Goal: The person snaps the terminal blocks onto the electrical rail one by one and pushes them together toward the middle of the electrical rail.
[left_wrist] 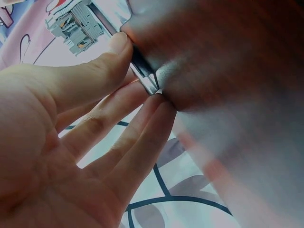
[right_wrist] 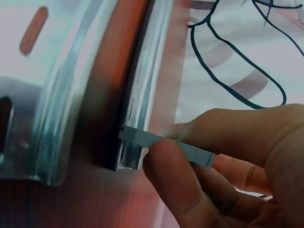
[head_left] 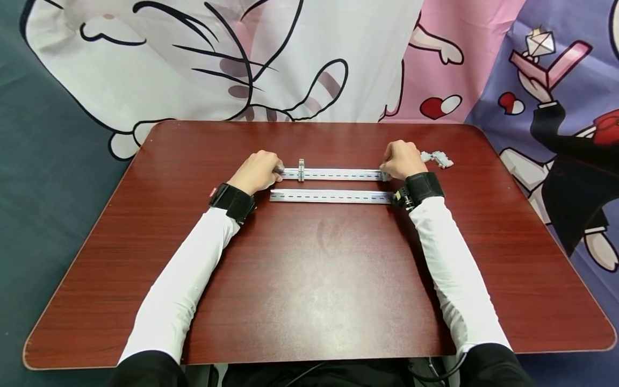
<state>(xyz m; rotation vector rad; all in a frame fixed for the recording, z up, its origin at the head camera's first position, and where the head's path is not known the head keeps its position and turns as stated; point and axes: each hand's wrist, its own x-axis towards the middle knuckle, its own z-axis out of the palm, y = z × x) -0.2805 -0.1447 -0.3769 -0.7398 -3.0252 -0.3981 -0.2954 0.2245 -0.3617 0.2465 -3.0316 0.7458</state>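
One far rail point(head_left: 338, 174) lies at twelve o'clock from a near rail point(head_left: 333, 196). The left hand point(head_left: 258, 171) grips the far rail's nine-o'clock end; the right hand point(head_left: 402, 159) pinches a grey clip point(right_wrist: 141, 137) at its three-o'clock end, plain from the right wrist, mostly hidden from the head.

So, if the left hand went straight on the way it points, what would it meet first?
Sliding along the slotted DIN rail it holds, the left hand would probably meet the grey terminal block mounted on that rail first; its exact heading and depth are hard to judge.
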